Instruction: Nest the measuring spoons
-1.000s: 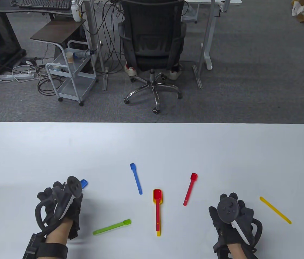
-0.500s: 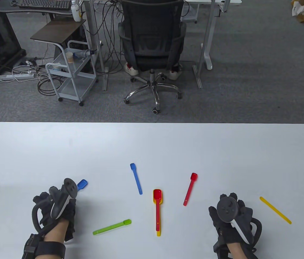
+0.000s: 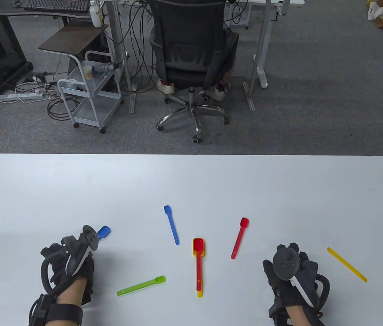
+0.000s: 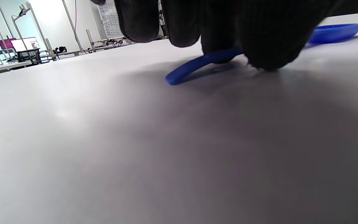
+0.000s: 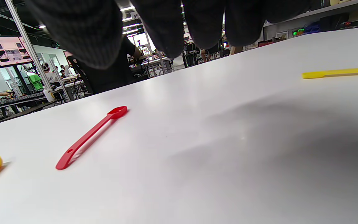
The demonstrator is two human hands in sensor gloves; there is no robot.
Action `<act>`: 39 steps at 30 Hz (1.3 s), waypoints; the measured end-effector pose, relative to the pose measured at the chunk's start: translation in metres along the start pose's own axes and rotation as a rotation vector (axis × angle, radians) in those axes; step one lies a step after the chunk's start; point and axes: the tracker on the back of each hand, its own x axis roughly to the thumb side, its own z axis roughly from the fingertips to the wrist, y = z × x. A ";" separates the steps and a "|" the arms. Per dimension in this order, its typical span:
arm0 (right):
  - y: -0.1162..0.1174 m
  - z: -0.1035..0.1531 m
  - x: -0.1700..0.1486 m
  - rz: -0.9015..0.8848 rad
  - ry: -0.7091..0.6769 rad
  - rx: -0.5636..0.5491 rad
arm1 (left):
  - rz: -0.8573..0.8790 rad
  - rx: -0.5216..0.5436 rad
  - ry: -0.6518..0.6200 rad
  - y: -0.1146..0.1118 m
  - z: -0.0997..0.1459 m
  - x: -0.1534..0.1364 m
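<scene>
Left hand [image 3: 70, 261] pinches the half-hidden wide blue spoon [image 4: 197, 62]; right hand [image 3: 293, 271] curled, grasping nothing.

Black knit gloves — grey-white trackers [image 3: 79, 249], bare forearms.

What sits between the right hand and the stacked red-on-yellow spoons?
One loose small red plastic spoon, lying flat between the right hand and the red-on-yellow spoon stack, touching neither. The table view shows it best.

Seven plastic spoons lie flat: wide blue spoon [image 3: 104, 232] at 9 o'clock; small blue [image 3: 171, 224], red-on-yellow nested pair [image 3: 198, 265] centre; green [image 3: 140, 285] at 7; small red [image 3: 239, 237], yellow [image 3: 346, 264] at 3.
</scene>
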 end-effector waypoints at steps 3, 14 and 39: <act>0.000 0.000 0.000 0.001 0.000 0.000 | 0.005 -0.002 0.005 0.001 0.001 -0.001; 0.000 0.000 0.000 -0.002 -0.004 -0.008 | 0.013 0.000 -0.016 0.001 0.000 -0.001; -0.001 0.000 -0.001 -0.018 -0.006 -0.025 | 0.075 0.067 -0.053 0.028 0.023 0.011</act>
